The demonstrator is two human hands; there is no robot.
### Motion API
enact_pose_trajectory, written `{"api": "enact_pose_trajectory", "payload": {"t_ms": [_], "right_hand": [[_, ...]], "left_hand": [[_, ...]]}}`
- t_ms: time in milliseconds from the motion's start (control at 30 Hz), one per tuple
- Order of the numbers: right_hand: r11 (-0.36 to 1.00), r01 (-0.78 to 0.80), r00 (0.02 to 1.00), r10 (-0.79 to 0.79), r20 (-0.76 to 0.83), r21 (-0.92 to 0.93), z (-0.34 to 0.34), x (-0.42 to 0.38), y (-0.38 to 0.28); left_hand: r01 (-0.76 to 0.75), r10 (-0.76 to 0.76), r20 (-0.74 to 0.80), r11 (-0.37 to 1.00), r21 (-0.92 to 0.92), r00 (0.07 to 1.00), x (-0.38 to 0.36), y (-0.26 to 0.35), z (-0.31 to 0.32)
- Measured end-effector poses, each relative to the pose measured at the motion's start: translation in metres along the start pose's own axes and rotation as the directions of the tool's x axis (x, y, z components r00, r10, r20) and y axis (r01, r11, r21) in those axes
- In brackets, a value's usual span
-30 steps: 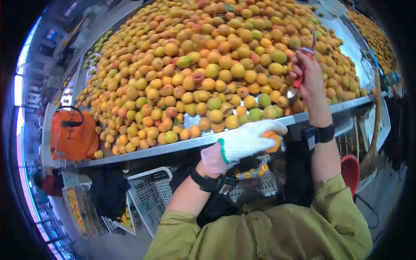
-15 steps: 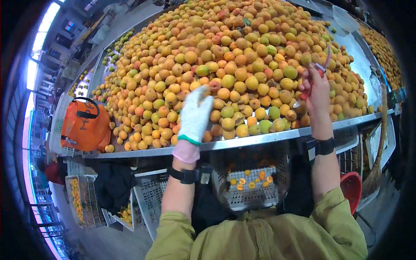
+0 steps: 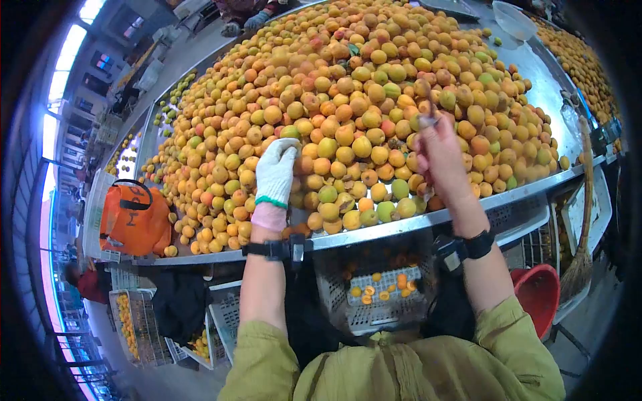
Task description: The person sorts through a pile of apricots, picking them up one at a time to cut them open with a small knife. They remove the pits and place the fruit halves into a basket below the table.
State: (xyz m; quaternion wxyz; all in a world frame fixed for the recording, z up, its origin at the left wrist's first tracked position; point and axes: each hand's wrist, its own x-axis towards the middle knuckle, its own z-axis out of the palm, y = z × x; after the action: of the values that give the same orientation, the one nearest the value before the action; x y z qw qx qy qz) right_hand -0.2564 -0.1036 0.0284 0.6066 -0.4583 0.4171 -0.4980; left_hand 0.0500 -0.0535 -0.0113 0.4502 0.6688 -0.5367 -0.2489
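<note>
Apricots (image 3: 361, 146) lie in a large heap on a metal-edged table. My left hand (image 3: 275, 172), in a white knit glove with a green cuff, rests at the near side of the heap. Its fingers are curled in beside a greenish apricot (image 3: 290, 131); whatever lies under the fingertips is hidden. My right hand (image 3: 443, 159), bare, is closed above the fruit to the right. In it is a slim knife (image 3: 426, 100) with its blade pointing up, blurred by motion; the fingers mostly cover its handle.
Below the table edge (image 3: 374, 232) sits a white crate (image 3: 381, 317) with several cut apricots. An orange bag (image 3: 136, 219) stands at the left corner. At right are a red basin (image 3: 537, 297) and a broom (image 3: 583, 220). A person's gloved hands (image 3: 256, 20) show at the far side.
My left hand has shifted left, and its spread fingers have curled in. My right hand has moved left with the knife. The view has tilted slightly, bringing another person's hands into sight.
</note>
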Motion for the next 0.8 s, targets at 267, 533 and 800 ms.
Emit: {"api": "enact_pose_trajectory", "payload": {"t_ms": [267, 533, 800], "right_hand": [[0.949, 0.156, 0.979, -0.112, 0.168, -0.275, 0.024, -0.022, 0.021], [0.978, 0.052, 0.983, -0.015, 0.181, -0.203, 0.039, -0.024, 0.021], [0.753, 0.451, 0.88, -0.287, 0.378, -0.479, 0.05, -0.025, 0.038]], "left_hand": [[-0.304, 0.373, -0.043, 0.811, 0.5, 0.927, -0.033, -0.022, 0.016], [0.227, -0.259, 0.052, 0.915, 0.333, 0.965, -0.053, -0.01, -0.055], [0.002, -0.231, 0.295, 0.791, 0.612, 0.927, -0.084, -0.007, -0.064]]}}
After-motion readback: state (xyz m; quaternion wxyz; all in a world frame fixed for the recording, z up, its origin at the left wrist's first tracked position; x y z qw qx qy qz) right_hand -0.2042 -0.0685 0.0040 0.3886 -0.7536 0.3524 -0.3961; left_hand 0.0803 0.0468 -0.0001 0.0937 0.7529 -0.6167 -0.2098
